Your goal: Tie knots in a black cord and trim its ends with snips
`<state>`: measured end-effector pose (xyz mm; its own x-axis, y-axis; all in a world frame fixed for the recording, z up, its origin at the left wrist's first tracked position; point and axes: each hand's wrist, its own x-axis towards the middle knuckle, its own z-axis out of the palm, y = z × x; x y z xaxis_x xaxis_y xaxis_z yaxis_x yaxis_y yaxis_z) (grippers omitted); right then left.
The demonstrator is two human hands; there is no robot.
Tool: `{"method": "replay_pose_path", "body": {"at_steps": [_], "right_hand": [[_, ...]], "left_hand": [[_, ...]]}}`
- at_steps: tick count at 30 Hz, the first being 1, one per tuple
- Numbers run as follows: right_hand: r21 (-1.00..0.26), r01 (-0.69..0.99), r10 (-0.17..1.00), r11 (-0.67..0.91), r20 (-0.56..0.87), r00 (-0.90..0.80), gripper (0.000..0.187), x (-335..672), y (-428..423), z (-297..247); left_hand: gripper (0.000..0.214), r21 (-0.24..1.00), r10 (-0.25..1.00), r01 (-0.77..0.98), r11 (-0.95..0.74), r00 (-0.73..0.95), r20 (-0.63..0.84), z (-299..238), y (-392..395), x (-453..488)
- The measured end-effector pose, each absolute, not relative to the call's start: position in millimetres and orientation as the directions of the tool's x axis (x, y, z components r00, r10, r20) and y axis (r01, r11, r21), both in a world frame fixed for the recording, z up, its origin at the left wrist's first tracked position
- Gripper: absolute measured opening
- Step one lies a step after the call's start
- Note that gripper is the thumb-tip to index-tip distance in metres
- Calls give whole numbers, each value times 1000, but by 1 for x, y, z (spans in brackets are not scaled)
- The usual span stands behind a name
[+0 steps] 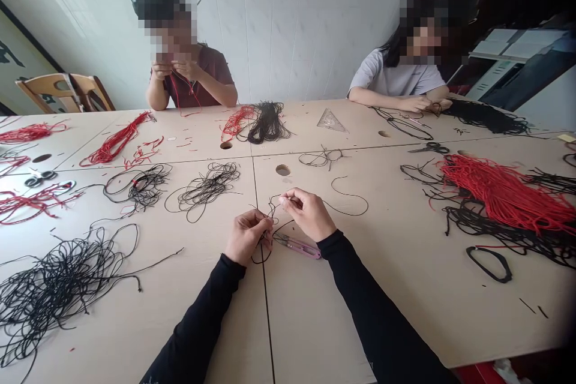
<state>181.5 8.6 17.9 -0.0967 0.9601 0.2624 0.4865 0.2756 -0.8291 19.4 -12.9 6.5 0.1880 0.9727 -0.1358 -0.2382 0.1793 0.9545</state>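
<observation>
Near the middle of the table, my left hand is closed in a pinch on a thin black cord, whose loop hangs below the fingers. Up and to the right, my right hand pinches another stretch of dark cord between thumb and fingertips. Thin strands cross the small gap between the two hands. Under my right wrist lies a pair of pink-handled thread snips, blades toward my left hand. A loose black cord end curls on the table to the right.
On the pale table lie a black cord tangle at left and a red cord bundle at right. Black scissors and a clear triangle ruler lie farther back. Two people sit across, handling cord. The tabletop has round holes.
</observation>
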Motion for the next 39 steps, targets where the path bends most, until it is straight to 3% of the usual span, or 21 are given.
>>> {"method": "replay_pose_path", "body": {"at_steps": [4, 7, 9, 11, 15, 21, 28, 34, 39], "right_hand": [[-814, 452, 931, 366, 326, -165, 25, 175, 7, 18], [-688, 503, 851, 523, 451, -269, 32, 170, 7, 19], [-616, 570, 829, 544, 501, -249, 37, 169, 7, 19], [-601, 630, 842, 491, 514, -166, 30, 167, 6, 19], [-642, 623, 883, 448, 426, -197, 13, 161, 2, 20], [-753, 509, 908, 417, 373, -192, 10, 156, 1, 21], [-849, 432, 947, 305, 317, -46, 14, 161, 5, 18], [-853, 462, 969, 243, 235, -75, 24, 163, 2, 20], [-924, 357, 987, 134, 91, -135, 37, 165, 2, 23]], "left_hand": [[24, 975, 964, -153, 158, 238, -119, 9, -15, 21], [26, 984, 964, -100, 146, 240, -119, 10, -16, 21], [28, 987, 966, -84, 134, 235, -111, 10, -16, 21], [28, 991, 967, -59, 119, 234, -103, 9, -17, 22], [25, 996, 974, 14, 94, 206, -94, 7, -17, 24], [27, 994, 978, -52, 100, 189, -89, 6, -16, 23], [27, 957, 979, -228, 178, 144, -148, 4, -12, 19], [26, 922, 980, -333, 197, 83, -180, 6, -12, 20], [25, 897, 982, -400, 188, 79, -170, 5, -11, 18]]}}
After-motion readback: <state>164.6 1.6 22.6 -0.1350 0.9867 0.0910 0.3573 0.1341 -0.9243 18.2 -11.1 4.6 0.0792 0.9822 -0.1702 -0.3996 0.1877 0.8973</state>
